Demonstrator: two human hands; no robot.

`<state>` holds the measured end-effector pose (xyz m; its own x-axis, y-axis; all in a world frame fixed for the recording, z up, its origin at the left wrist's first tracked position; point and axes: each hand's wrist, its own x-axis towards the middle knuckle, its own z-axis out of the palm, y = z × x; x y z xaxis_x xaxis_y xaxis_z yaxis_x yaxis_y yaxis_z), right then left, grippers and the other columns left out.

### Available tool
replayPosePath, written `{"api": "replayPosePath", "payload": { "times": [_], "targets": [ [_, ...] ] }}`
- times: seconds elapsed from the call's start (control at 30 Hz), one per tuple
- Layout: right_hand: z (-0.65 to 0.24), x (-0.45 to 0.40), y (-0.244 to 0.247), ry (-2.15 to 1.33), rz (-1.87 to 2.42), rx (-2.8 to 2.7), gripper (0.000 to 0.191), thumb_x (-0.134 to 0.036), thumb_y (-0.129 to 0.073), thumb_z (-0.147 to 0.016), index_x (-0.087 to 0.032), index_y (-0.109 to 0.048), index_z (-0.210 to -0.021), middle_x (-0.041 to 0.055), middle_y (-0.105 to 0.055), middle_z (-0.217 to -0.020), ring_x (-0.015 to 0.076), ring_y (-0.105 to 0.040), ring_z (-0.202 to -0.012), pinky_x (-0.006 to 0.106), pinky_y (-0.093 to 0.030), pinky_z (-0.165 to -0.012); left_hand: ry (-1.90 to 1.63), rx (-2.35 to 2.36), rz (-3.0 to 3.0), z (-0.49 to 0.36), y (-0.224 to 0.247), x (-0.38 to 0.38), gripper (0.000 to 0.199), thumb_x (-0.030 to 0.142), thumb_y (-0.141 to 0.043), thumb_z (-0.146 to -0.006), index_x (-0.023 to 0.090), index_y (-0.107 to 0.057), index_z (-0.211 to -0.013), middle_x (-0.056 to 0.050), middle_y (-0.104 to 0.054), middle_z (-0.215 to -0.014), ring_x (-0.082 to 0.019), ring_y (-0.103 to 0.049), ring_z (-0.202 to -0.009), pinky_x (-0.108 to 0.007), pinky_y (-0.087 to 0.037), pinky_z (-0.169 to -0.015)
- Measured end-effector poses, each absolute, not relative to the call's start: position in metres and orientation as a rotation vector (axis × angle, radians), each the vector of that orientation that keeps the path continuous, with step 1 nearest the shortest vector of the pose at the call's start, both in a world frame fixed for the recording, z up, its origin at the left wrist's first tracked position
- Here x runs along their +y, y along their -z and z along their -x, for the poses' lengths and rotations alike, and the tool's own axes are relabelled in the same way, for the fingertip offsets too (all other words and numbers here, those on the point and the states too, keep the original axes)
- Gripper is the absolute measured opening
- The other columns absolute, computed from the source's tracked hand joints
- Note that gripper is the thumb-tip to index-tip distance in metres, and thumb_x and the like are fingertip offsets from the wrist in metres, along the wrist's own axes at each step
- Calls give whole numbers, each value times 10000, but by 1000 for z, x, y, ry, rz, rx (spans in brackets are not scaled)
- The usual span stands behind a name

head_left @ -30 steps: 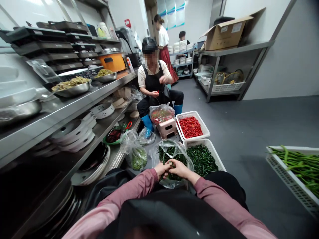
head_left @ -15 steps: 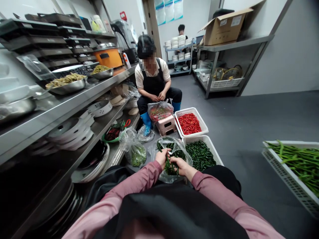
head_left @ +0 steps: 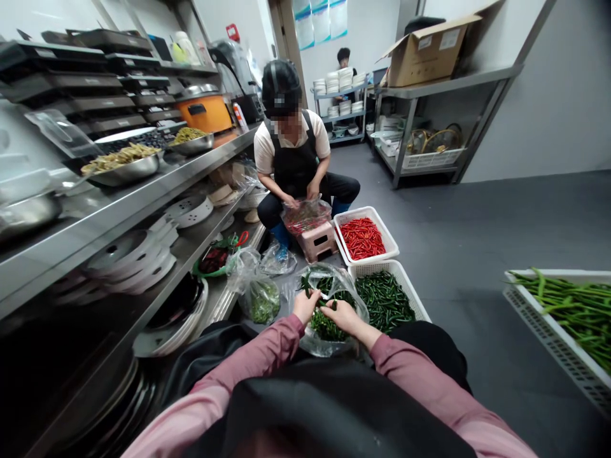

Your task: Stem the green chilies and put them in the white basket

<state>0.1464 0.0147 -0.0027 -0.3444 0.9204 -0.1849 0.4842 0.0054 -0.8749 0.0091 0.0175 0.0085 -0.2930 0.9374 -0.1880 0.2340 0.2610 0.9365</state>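
Both hands are over a clear plastic bag of green chilies. My left hand is closed on green chilies near the bag's left side. My right hand has its fingers pinched on a green chili just right of the left one. Touching the bag on the right is a white basket with dark green chilies. Behind it stands another white basket filled with red chilies.
A seated person faces me behind a pink stool that bears a bag. Steel shelves with dishes run along the left. A knotted bag lies left of my hands. Long green vegetables fill a right-hand basket.
My hands have drawn slightly apart, the left one shifting a little left. The seated person's hands have lowered onto the bag on the stool, and the head and knee have moved.
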Motion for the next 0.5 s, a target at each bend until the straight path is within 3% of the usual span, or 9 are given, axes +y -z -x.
{"api": "replayPosePath", "payload": {
  "times": [0.13, 0.27, 0.37, 0.5],
  "targets": [
    [-149, 14, 7, -1096, 1498, -2054, 237, -361, -539, -803, -163, -661, -759, 23, -607, -642, 143, -525, -631, 234, -314, -587, -977, 1675, -920, 3, -8, 15, 397, 488, -674, -670, 149, -492, -571, 58, -422, -445, -43, -328, -382, -192, -233, -403],
    [-149, 12, 12, -1011, 1523, -2221, 221, -350, -552, -806, -188, -691, -863, 59, -651, -836, 167, -585, -761, 241, -359, -652, -783, 1303, -656, 10, -14, 9, 443, 545, -659, -679, 160, -446, -627, 90, -357, -439, -9, -174, -338, -180, -87, -372],
    [-151, 15, 11, -985, 1556, -2184, 199, -306, -587, -776, -177, -693, -883, 83, -644, -928, 188, -592, -833, 257, -383, -700, -746, 1138, -630, 12, -18, 5, 435, 536, -647, -702, 159, -437, -647, 91, -349, -474, -7, -173, -353, -173, -90, -374],
    [-153, 17, 2, -1338, 1431, -1765, 204, -201, -519, -772, -153, -658, -913, 29, -626, -735, 129, -556, -646, 237, -404, -621, -649, 1517, -956, 7, -13, 4, 372, 454, -503, -834, 144, -494, -627, 51, -413, -482, -33, -275, -357, -191, -208, -398]
  ]
}}
